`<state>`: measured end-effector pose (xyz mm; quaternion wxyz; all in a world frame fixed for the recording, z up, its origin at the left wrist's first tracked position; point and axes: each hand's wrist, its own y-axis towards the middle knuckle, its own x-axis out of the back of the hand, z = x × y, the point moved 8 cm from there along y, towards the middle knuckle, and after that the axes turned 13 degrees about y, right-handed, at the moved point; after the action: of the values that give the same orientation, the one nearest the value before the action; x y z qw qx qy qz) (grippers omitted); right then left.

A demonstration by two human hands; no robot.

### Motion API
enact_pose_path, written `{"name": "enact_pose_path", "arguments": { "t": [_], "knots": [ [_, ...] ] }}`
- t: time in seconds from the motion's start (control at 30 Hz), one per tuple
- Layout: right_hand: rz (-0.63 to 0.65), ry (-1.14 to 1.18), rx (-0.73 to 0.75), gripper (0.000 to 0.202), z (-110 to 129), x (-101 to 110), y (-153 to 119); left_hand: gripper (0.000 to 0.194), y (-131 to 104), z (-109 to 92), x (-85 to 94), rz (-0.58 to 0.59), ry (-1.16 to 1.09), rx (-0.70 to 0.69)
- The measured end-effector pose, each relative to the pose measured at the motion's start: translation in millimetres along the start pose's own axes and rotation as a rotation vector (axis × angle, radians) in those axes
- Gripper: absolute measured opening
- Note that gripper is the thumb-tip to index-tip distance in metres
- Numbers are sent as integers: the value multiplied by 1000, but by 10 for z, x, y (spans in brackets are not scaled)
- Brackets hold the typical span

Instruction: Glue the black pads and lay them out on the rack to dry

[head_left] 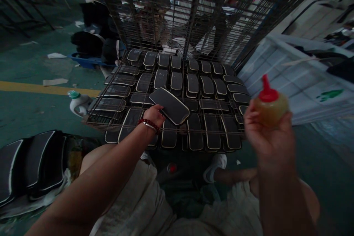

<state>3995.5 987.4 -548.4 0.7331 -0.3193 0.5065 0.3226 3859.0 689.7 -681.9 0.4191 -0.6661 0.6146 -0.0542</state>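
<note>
My left hand (155, 116) grips one end of a dark, rounded-rectangle panel (172, 106) with a pale edge. The panel is tilted over a wire rack (92, 121) covered with rows of similar dark panels (195, 132). Raised at the right, my right hand (267, 136) is wrapped round a squeeze bottle (272, 108) of yellowish liquid. Its red cap and nozzle point upward, away from the rack. The bottle and the panel are well apart.
A tall wire mesh cage (188, 14) rises behind the rack. A white jug (79, 102) with a green cap stands left of it. More dark panels (33, 166) are stacked at lower left. A white bin (287, 73) is at right, a blue tray (88, 61) at back left.
</note>
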Motion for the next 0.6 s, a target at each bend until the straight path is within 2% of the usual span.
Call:
{"name": "enact_pose_path", "arguments": {
  "t": [0.07,0.13,0.2,0.27,0.3,0.37,0.47,0.53,0.6],
  "knots": [
    [18,28,99,47,333,-208,83,17,-28,5,12,-59,-9,-19],
    [61,18,161,47,552,-320,101,16,-58,19,-21,-63,6,-22],
    [105,-17,195,44,621,-298,53,16,-85,17,-64,-45,7,-37],
    [124,-65,193,40,515,-142,-66,17,-113,-5,-118,-11,-28,-76],
    [130,-90,170,39,391,-35,-153,18,-130,-17,-153,13,-55,-99],
    [19,-121,49,35,9,289,-367,21,-171,-19,-241,66,-110,-134],
    [-142,-64,-267,26,-767,673,-764,23,-245,65,-388,118,-146,-133],
    [-155,22,-443,27,-1223,731,-966,22,-301,153,-489,152,-132,-117],
    [-108,104,-495,26,-1500,672,-1024,20,-353,248,-566,192,-93,-86]
  ]
}}
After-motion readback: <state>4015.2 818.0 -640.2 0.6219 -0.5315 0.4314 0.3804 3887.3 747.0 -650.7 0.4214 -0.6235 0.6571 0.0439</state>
